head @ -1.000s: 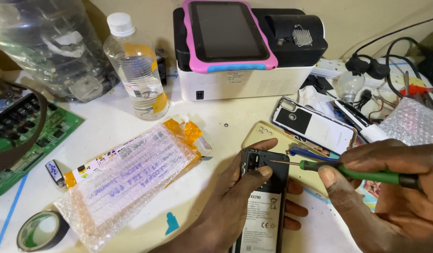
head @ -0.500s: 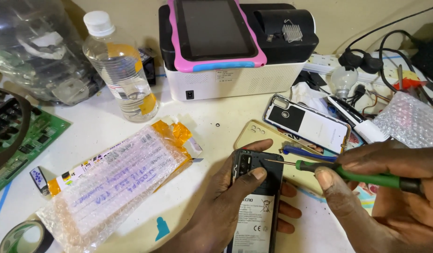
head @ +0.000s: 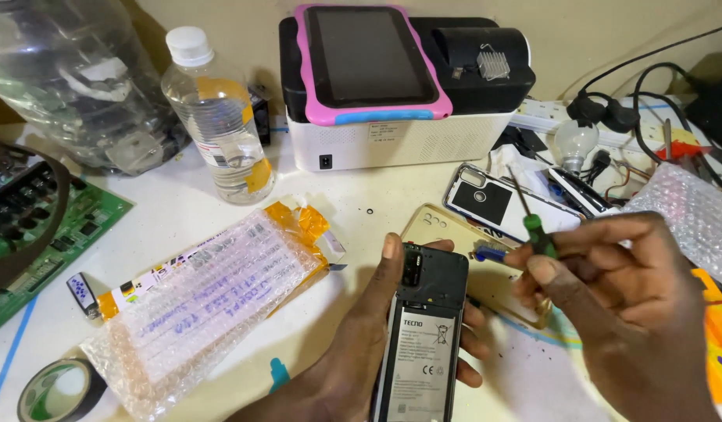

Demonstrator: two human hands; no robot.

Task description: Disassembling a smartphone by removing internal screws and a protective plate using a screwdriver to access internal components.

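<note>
White table, cluttered. At the back, a white and black box with a pink-edged tablet lying tilted on top. Left of it, a crumpled clear plastic bag and an upright clear bottle with white cap. Bubble-wrap packet lies flat, front left; green circuit board at the left edge. Left hand wrapped around an opened phone, back cover off, battery showing, thumb up its left side, fingers curled round the right. Right hand closed in a pinch on a green-handled screwdriver, raised, tip pointing up and back, clear of the phone. Gold cover lies under and between the hands. Tape roll front left corner.
</note>
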